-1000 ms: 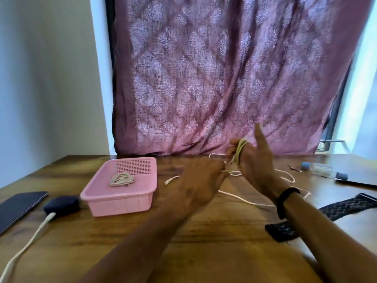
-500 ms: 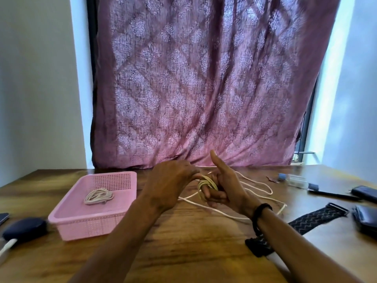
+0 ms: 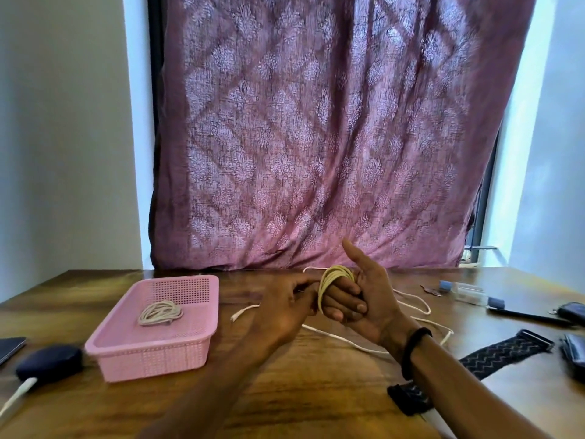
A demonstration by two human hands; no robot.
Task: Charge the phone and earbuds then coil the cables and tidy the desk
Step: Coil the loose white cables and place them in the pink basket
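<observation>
A white cable (image 3: 424, 307) trails loose over the wooden desk (image 3: 300, 384) behind my hands. Part of it is wound in several loops (image 3: 330, 280) around the fingers of my right hand (image 3: 364, 299), thumb up. My left hand (image 3: 285, 308) pinches the cable just left of those loops. The cable's free plug end (image 3: 235, 315) lies on the desk to the left. A pink basket (image 3: 190, 350) at centre left holds one coiled white cable (image 3: 160, 313). A dark earbuds case (image 3: 50, 362) with a white cable (image 3: 19, 394) plugged in sits at far left, beside a phone's corner (image 3: 9, 345).
A zigzag-patterned black strap (image 3: 503, 353) lies at the right, with dark items (image 3: 573, 315) near the right edge. A clear tube with blue caps (image 3: 468, 293) and a thin black pen (image 3: 528, 316) lie at back right. A purple curtain (image 3: 316, 137) hangs behind the desk.
My right hand has turned and dropped toward the desk, with more loops of cable around its fingers. My left hand stayed close, feeding the cable. The view shifted right.
</observation>
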